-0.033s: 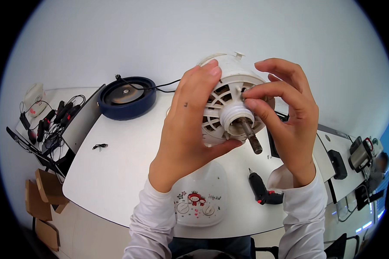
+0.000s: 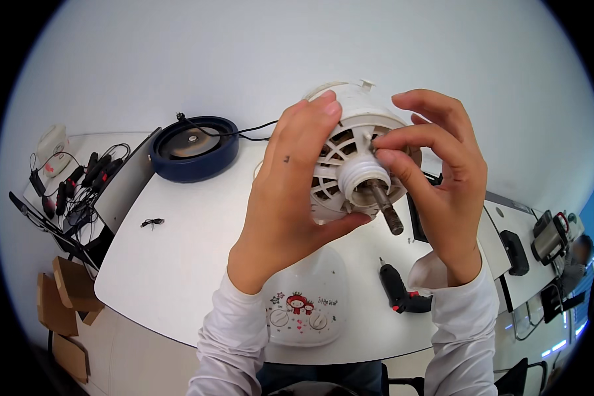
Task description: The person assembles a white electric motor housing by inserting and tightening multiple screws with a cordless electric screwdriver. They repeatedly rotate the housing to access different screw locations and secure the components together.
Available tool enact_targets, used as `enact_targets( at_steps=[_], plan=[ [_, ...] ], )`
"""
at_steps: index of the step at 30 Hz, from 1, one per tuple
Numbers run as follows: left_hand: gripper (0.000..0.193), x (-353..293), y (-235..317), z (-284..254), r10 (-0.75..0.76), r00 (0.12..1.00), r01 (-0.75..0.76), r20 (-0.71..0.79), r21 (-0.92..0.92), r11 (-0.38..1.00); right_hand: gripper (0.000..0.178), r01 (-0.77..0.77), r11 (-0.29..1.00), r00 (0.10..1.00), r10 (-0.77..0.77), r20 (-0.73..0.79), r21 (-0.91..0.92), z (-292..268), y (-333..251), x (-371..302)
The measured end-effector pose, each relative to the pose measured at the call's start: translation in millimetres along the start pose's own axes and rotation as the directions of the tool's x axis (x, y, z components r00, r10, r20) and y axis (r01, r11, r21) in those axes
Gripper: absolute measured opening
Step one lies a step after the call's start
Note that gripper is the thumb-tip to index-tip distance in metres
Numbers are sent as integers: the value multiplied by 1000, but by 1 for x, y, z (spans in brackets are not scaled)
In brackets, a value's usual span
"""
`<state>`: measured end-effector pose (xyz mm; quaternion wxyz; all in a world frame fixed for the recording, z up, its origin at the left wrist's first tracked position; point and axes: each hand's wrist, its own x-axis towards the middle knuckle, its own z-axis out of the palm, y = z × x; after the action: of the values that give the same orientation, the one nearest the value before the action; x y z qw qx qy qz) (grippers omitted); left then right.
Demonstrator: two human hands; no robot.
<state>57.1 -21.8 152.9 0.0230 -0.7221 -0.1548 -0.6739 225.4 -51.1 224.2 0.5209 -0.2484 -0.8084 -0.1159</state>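
Note:
A white fan motor housing (image 2: 360, 102) is held up above the table, its slotted face turned toward me. From a white threaded collar (image 2: 355, 173) at its centre sticks out a bare metal shaft (image 2: 388, 212), pointing down and right. My left hand (image 2: 280, 178) is wrapped around the housing's left side, thumb underneath. My right hand (image 2: 445, 175) pinches thumb and forefinger together at the slotted face, just above and right of the collar; what lies between the fingertips is hidden. Below stands the white fan base (image 2: 310, 330) with two knobs and a printed cartoon, partly covered by my left arm.
A black-and-red electric screwdriver (image 2: 395, 289) lies right of the base. A blue round device (image 2: 195, 168) with a black cord stands at the back left, a small black cable tie (image 2: 152, 224) nearer. Several corded tools (image 2: 96, 173) fill the left side table. Someone sits far right.

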Motion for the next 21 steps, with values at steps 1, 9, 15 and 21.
enact_targets(
  at_steps=[1, 9, 15, 21],
  plan=[
    [107, 0, 0, -1, 6, 1000, -6, 3, 12, 1000, 10, -20, 1000, 1000, 20, -5, -6, 2, -2, 0],
    [105, 2, -4, -1, 69, 998, -69, -9, 18, 997, 9, 29, 989, 998, -35, -45, -144, 6, -10, 0],
    [105, 2, -4, -2, 89, 996, -89, -1, 46, 995, 17, -92, 991, 993, 99, -67, 101, 8, -1, 0],
    [104, 2, -4, -1, 92, 996, -92, -2, 42, 995, 24, -210, 931, 969, 238, -62, 298, 13, -5, -1]
  ],
)
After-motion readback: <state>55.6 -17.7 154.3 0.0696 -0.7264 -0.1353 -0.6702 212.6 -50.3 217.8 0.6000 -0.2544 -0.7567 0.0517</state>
